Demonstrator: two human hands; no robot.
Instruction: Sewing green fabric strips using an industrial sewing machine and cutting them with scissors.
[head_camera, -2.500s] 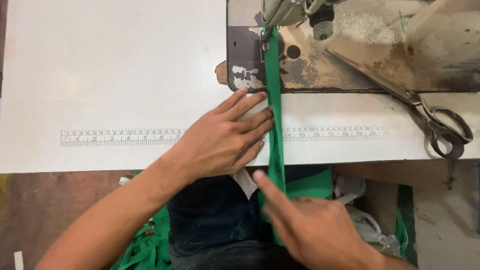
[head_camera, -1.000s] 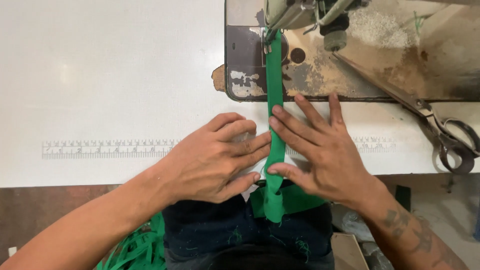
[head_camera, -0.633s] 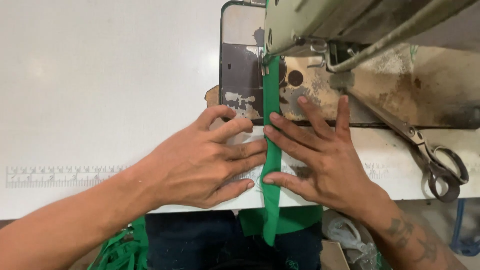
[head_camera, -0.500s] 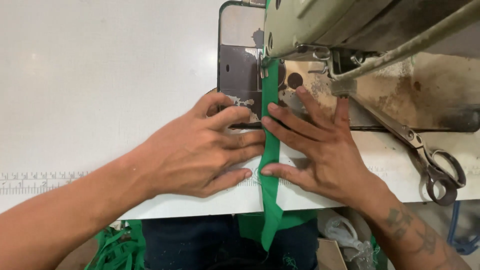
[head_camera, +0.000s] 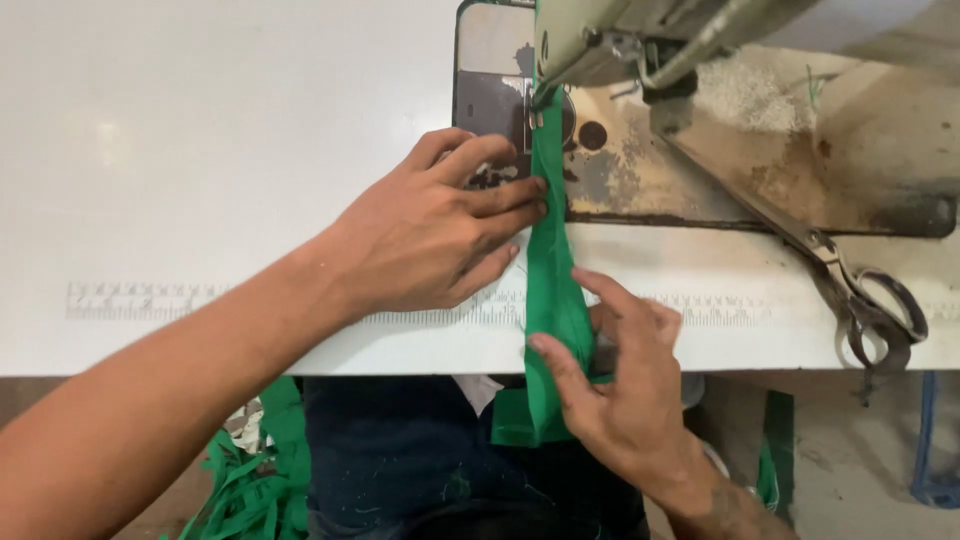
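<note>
A narrow green fabric strip (head_camera: 550, 270) runs from the near table edge away to the needle of the worn beige metal sewing machine (head_camera: 700, 40). The left hand (head_camera: 430, 235) lies flat just left of it, fingers spread, tips touching the strip. The right hand (head_camera: 620, 385), at the near edge, pinches the strip between thumb and fingers. Steel scissors (head_camera: 860, 300) lie far right on the white table (head_camera: 200, 150).

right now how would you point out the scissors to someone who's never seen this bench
Start at the sewing machine at the top right of the white table. Follow its worn metal bed rightwards to the table's front edge, where the scissors lie, blades pointing up-left. They are the only loose metal tool there, with looped handles, well right of both hands and the green strip.
</note>
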